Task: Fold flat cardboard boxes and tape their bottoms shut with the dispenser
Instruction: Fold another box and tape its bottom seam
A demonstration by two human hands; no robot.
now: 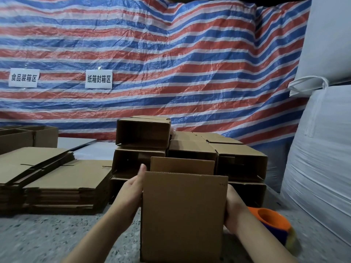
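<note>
Up close, the left hand [131, 188] lies flat against the left side of a cardboard box [182, 215], its fingers straight and the thumb pointing up past the top corner. The right hand [232, 207] holds the opposite side, its fingers hidden behind the cardboard, so how they curl cannot be told. Between the two hands the box stands upright on the speckled grey table [47, 234], opened out into a tube, with its near flap and far flap both standing up. Just to the right of the right hand, on the table, sits the tape dispenser [273, 223], orange with a dark blue body, partly blurred and partly hidden by the right forearm. Behind the held box is a pile of folded boxes [190, 149], lying on their sides with their open ends facing the camera, and one more sits on top of them at the left. To the left of the hands are two stacks of flat boxes [57, 177], laid side by side on the table. Further left an open carton [28, 137] stands at the back. A red, white and blue striped tarpaulin [171, 54] hangs across the rear, with two white paper signs [98, 79] stuck to it. Big white sacks [322, 149] rise at the right.
</note>
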